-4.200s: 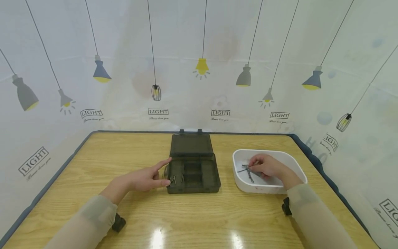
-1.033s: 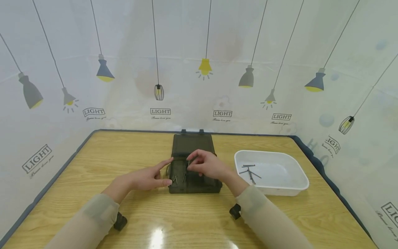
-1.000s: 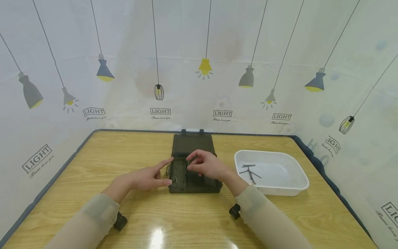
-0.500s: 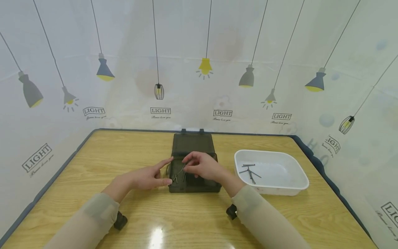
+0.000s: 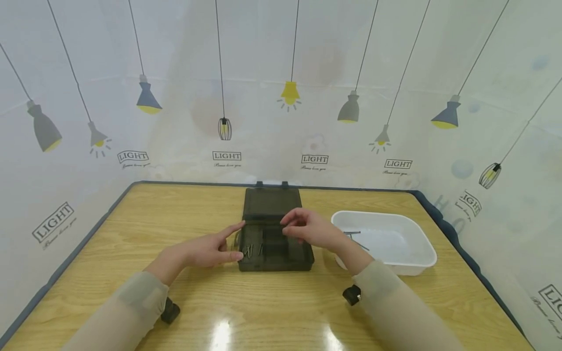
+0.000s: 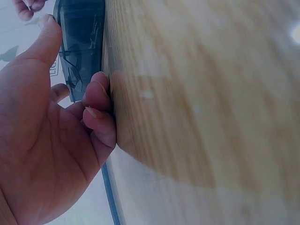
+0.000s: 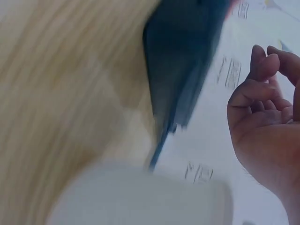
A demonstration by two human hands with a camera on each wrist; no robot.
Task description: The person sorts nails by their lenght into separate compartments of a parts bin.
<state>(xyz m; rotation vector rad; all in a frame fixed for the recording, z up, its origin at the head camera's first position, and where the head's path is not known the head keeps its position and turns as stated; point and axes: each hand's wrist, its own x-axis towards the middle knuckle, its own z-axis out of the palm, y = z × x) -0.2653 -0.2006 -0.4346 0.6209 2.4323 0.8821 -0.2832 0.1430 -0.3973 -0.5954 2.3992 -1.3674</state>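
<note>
A dark see-through plastic box (image 5: 276,267) stands on the table with its lid (image 5: 272,202) laid back. Several thin metal pins (image 5: 249,251), like nails or screws, lie in its left compartments. At the box's left side rests my left hand (image 5: 204,251), index finger and thumb spread against it. The left wrist view shows the other fingers of this hand (image 6: 51,126) bent by the tabletop. Over the box's right part hovers my right hand (image 5: 313,229), fingers loosely bent. In the right wrist view nothing shows between the fingers of that hand (image 7: 267,117).
A white plastic tray (image 5: 395,268) stands to the right of the box. More metal pins (image 5: 361,243) lie at its left end, partly hidden by my right forearm. A patterned white curtain (image 5: 263,122) surrounds the wooden table (image 5: 272,307).
My right hand took a pin from the white tray to the box. It has let the pin go in the left compartment and moved back right. The left hand stays in place.
</note>
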